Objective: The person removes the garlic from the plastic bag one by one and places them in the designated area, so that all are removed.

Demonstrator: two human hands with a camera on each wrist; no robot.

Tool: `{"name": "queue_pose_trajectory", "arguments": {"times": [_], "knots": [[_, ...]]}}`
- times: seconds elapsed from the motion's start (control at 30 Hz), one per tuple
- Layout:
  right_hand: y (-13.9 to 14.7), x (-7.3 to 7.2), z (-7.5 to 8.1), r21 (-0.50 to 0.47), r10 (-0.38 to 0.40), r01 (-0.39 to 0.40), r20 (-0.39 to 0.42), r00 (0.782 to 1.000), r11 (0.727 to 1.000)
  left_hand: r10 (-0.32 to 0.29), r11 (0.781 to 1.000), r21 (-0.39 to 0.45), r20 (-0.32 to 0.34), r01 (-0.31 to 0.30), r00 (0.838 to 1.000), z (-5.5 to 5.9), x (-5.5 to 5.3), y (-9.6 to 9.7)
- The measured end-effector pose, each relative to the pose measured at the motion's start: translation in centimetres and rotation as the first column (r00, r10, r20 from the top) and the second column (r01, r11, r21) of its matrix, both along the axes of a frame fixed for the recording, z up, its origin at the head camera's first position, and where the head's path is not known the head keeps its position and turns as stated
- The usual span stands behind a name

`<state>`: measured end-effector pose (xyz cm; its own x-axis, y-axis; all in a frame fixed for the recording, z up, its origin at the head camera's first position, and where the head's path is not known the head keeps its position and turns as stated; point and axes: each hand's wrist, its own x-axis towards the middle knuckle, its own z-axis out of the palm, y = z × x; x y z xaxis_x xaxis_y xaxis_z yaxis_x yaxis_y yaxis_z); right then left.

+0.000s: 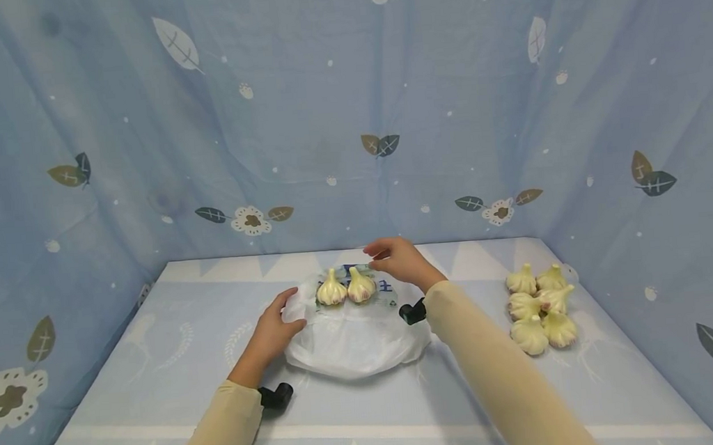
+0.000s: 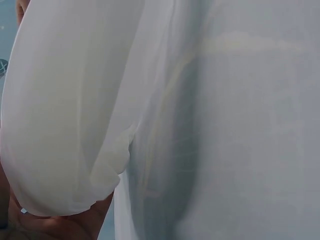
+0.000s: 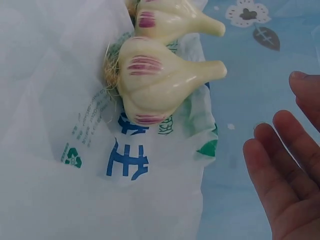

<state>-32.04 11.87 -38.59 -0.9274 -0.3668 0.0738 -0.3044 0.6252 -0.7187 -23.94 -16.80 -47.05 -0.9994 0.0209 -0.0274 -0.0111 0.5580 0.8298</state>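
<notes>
A white plastic bag (image 1: 356, 348) with blue and green print lies on the table, and two garlic bulbs (image 1: 332, 291) sit side by side on its far part. The right wrist view shows a bulb (image 3: 155, 82) close up, with purple streaks and dry roots. My left hand (image 1: 271, 334) is at the bag's left edge, thumb and fingers spread apart against the plastic. White film hides most of that hand in the left wrist view. Just beyond the bulbs, to their right, my right hand (image 1: 405, 260) is in the air with loosely bent fingers and nothing in it.
Several more garlic bulbs (image 1: 539, 309) stand in a two-column cluster at the table's right side. A pale patterned cloth covers the table (image 1: 171, 349). Blue curtains (image 1: 323, 113) with leaf prints hang behind and along both sides.
</notes>
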Motion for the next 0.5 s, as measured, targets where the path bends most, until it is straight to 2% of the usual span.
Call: {"name": "queue_pose_trajectory", "arguments": {"times": [0.33,0.5], "knots": [[-2.6,-0.8,-1.6,-0.038,0.022,-0.02,0.05,0.999,0.999,0.013,1.0,-0.001,-0.005,-0.013,1.0,0.1,0.1,0.0],[-3.6,-0.9,-2.5,-0.063,0.008,-0.005,0.051,0.999,0.998,0.017,1.0,-0.006,-0.013,-0.017,1.0,0.0,0.3,0.1]]}}
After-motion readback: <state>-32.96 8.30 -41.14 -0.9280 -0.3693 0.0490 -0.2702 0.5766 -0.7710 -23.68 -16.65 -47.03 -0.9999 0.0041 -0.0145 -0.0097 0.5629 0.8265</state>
